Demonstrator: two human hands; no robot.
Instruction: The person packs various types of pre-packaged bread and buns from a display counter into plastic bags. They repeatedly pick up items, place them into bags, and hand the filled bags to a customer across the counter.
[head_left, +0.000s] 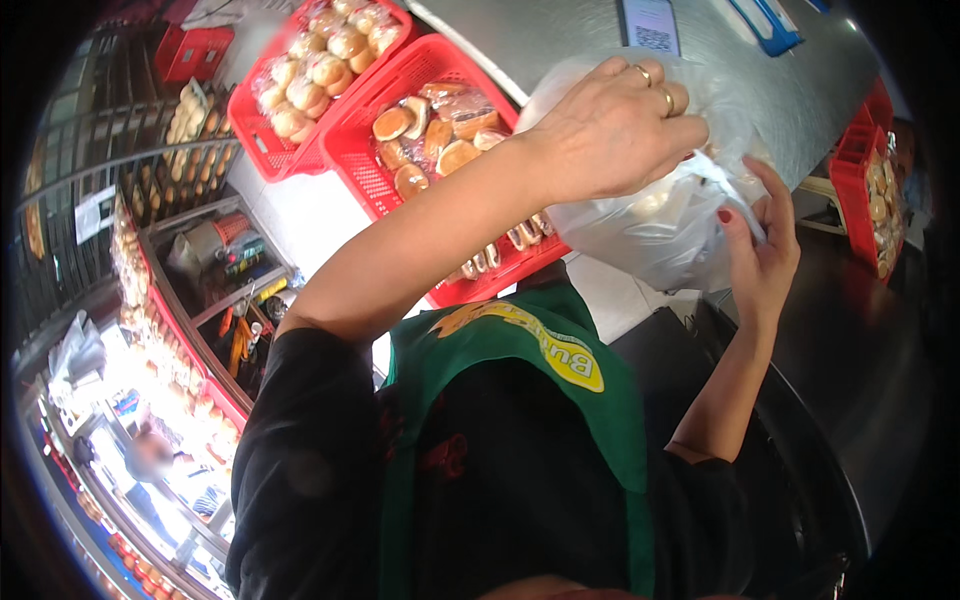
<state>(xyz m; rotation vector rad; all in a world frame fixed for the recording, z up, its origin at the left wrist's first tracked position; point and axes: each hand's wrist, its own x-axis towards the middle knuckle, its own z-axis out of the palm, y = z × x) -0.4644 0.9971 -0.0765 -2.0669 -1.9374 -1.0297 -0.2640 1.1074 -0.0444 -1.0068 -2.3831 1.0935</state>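
A translucent white plastic bag (637, 240) with pale, rounded contents sits at the edge of the steel table (517, 30). My left hand (622, 127), wearing two gold rings, reaches across and grips the bag's gathered top with bent fingers. On the bag's right side, my right hand (761, 247) holds a twisted strip of the plastic between thumb and fingers. The bag's opening and what is inside are mostly hidden by the plastic and my left hand.
Red plastic baskets (356, 139) of wrapped buns and filled pastries stand left of the table. Near the table's far edge lie a phone (660, 41) and a blue-edged object (776, 34). Another red basket (847, 195) is at right. A person (150, 454) is visible far left.
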